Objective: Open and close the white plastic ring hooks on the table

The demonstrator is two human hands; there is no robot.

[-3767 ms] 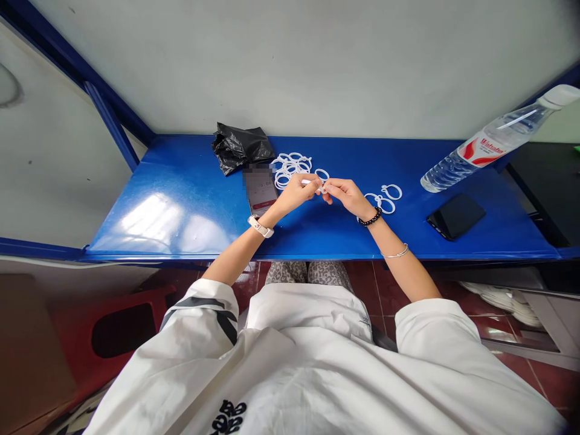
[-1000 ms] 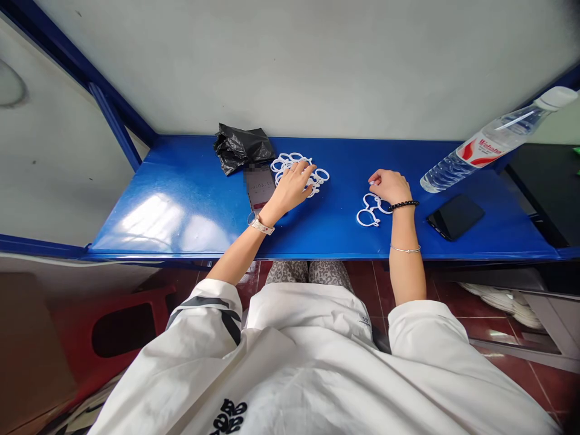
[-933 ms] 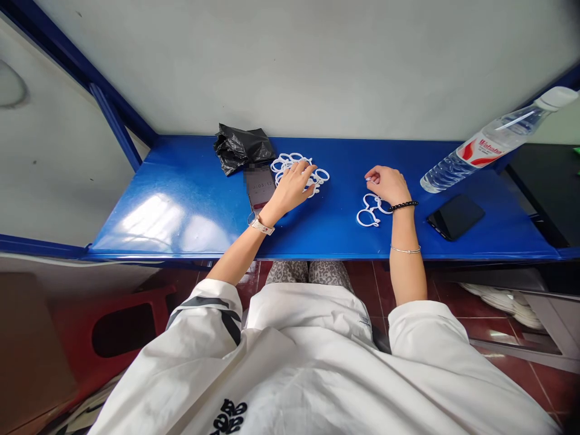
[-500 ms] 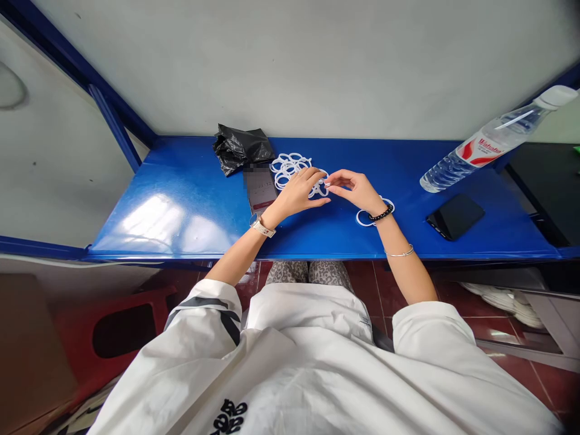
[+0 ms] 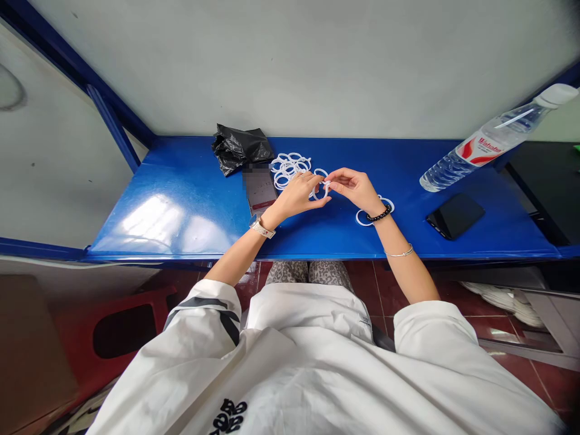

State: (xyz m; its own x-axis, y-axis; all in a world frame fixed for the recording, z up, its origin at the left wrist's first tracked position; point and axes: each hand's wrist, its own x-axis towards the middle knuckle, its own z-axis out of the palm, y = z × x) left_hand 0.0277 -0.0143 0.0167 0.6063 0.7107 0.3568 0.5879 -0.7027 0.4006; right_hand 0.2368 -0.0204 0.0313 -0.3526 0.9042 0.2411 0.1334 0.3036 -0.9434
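Observation:
In the head view, my left hand is closed on a thin white ring between its thumb and fingers. My right hand pinches the white rings at the spot where two loops meet, just beside the left fingertips. Behind and left of my left hand lies a pile of white rings, partly covered by that hand. More white rings lie under my right wrist, partly hidden by it. How the pinched loops join is too small to make out.
A black plastic bag lies at the back, with a phone in front of it. On the right, a water bottle stands behind a black phone. The blue table meets a wall.
Both hands have stayed almost in place. My right fingertips have closed in on the left ones, and a white loop now shows upright between the hands.

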